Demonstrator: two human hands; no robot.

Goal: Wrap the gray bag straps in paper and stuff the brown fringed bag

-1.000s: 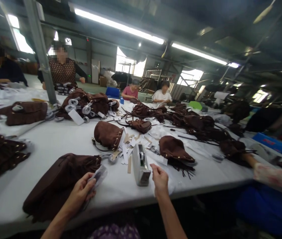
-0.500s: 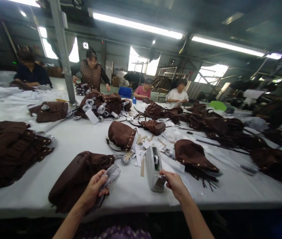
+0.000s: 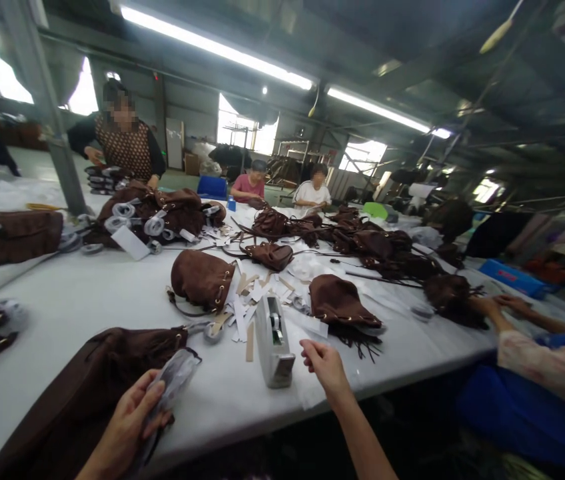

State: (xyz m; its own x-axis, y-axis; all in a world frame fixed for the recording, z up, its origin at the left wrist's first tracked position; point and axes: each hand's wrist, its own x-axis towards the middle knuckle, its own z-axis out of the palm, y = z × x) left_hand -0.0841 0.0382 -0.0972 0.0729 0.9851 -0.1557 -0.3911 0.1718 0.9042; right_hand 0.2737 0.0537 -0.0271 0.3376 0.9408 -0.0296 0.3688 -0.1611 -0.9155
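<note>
At the lower left of the frame the left hand (image 3: pixel 130 417) has its fingers (image 3: pixel 155 399) wrapped around a crumpled grey, translucent plastic wrapper (image 3: pixel 172 377), gripping it just above a large dark brown suede bag (image 3: pixel 77 393) that lies flat on the white worktop (image 3: pixel 97 293). Just right of centre at the bottom, the right hand (image 3: pixel 325 363) hovers beside a grey desktop tape dispenser (image 3: pixel 272 340), its fingers loosely curled with thumb and forefinger pinched together; whether a strip of tape sits between them I cannot tell. Behind the dispenser lie scattered white and tan paper strips (image 3: pixel 242 310), flanked by a rounded brown suede pouch with gold studs (image 3: pixel 201 280) to the left and a brown fringed pouch (image 3: pixel 340 303) to the right. Further back, piles of brown bags (image 3: pixel 377 243) cover the worktop. At the right edge a co-worker's hands (image 3: pixel 500 305) rest on another brown bag (image 3: pixel 450 293), and at the upper left a person in a patterned top (image 3: pixel 130 150) stands behind a heap of bags with grey tape rolls (image 3: pixel 155 213).
</note>
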